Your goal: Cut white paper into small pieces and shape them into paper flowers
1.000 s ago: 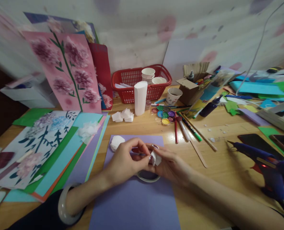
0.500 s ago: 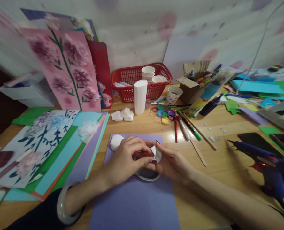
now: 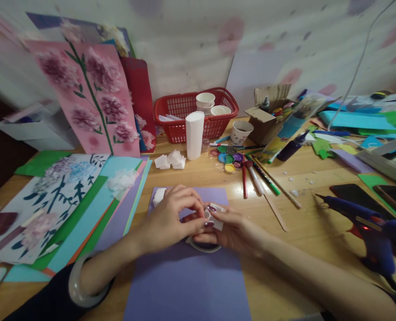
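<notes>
A small piece of white tissue paper (image 3: 218,224) is pinched in the fingertips of my right hand (image 3: 242,229). From the other side, my left hand (image 3: 174,216) meets it with closed thumb and fingers, at the paper's left edge. Just below the fingers is a round, dark-centred dish (image 3: 204,248) with a pale rim, mostly covered by my hands. It rests on a purple sheet of paper (image 3: 187,285). Behind my left hand, a crumpled white ball (image 3: 158,196) is partly hidden.
Folded white paper pieces (image 3: 173,159) lie beyond the sheet, beside an upright white roll (image 3: 194,136). A red basket (image 3: 174,129) holds cups. Paint pots (image 3: 229,158), brushes and a wooden stick (image 3: 276,211) are to the right, near a glue gun (image 3: 368,223). Coloured papers (image 3: 117,232) spread leftward.
My fingers have shifted slightly around the white paper, which now shows flatter and turned. My left hand covers more of the white ball. The view has moved a little.
</notes>
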`<action>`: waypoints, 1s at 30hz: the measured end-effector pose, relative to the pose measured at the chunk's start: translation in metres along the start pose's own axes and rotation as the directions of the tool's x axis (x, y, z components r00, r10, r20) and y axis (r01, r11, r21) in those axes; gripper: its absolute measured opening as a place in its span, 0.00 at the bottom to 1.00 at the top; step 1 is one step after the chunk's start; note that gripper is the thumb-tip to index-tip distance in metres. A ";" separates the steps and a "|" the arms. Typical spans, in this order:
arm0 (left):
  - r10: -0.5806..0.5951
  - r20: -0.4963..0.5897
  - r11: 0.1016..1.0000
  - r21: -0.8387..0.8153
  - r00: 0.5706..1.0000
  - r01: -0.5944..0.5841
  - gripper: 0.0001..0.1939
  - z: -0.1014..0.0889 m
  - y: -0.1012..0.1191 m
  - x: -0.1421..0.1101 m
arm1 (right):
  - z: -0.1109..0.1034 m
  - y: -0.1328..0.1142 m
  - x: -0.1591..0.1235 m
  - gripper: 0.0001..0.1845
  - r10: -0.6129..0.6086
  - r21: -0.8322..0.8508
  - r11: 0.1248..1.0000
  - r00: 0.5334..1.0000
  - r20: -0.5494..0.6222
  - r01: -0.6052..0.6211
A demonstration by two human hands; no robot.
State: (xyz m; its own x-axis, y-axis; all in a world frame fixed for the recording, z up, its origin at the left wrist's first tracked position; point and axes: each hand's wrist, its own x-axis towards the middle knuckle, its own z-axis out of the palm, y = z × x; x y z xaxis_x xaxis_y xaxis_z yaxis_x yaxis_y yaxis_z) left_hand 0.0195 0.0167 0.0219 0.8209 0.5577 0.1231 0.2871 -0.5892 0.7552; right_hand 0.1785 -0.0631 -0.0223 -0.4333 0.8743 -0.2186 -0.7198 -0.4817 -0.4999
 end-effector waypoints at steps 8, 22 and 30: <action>-0.298 -0.110 0.858 -0.466 0.948 0.216 0.09 -0.022 -0.013 0.006 | -0.005 -0.001 0.003 0.15 -0.065 -0.071 0.995 0.998 -0.023 0.063; -0.343 0.095 0.729 -0.600 0.934 0.329 0.16 0.000 -0.011 0.005 | 0.001 -0.003 -0.004 0.16 -0.127 -0.298 0.952 0.976 -0.177 0.070; -0.273 0.039 0.823 -0.508 0.961 0.254 0.16 0.003 -0.006 0.000 | 0.004 -0.003 -0.004 0.15 -0.138 -0.282 0.956 0.973 -0.185 0.082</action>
State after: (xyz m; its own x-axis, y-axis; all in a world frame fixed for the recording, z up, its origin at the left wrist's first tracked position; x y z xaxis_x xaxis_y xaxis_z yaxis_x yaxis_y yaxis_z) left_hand 0.0196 0.0185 0.0150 0.7302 0.6738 -0.1130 0.1944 -0.0463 0.9798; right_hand 0.1797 -0.0658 -0.0165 -0.2222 0.9281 -0.2988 -0.5701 -0.3723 -0.7324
